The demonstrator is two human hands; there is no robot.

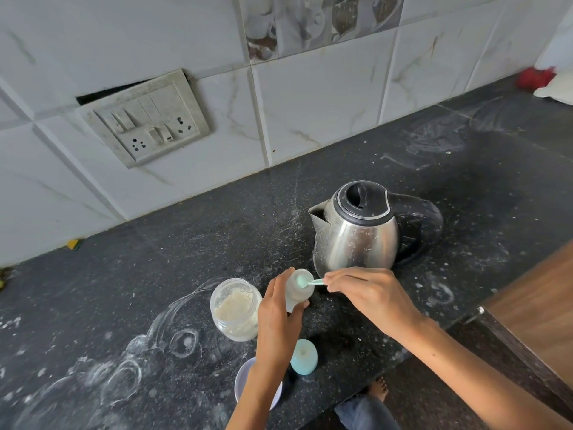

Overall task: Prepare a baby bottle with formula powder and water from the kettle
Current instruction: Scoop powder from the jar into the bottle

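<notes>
My left hand (279, 315) grips a clear baby bottle (297, 290) standing on the black counter, its mouth open and tilted slightly toward the kettle. My right hand (369, 293) pinches a small teal scoop (310, 282) whose bowl sits right at the bottle's mouth. An open clear jar of pale formula powder (235, 308) stands just left of the bottle. The steel electric kettle (356, 228), lid closed, stands behind the hands on its black base. The bottle's teal cap (304, 356) stands near the counter's front edge.
A white jar lid (245, 378) lies partly under my left forearm. The black counter (155, 274) carries dried white rings and smears. A switch and socket panel (145, 119) is on the tiled wall. A wooden cabinet side (539, 305) rises at right. Red cloth (535, 77) lies far right.
</notes>
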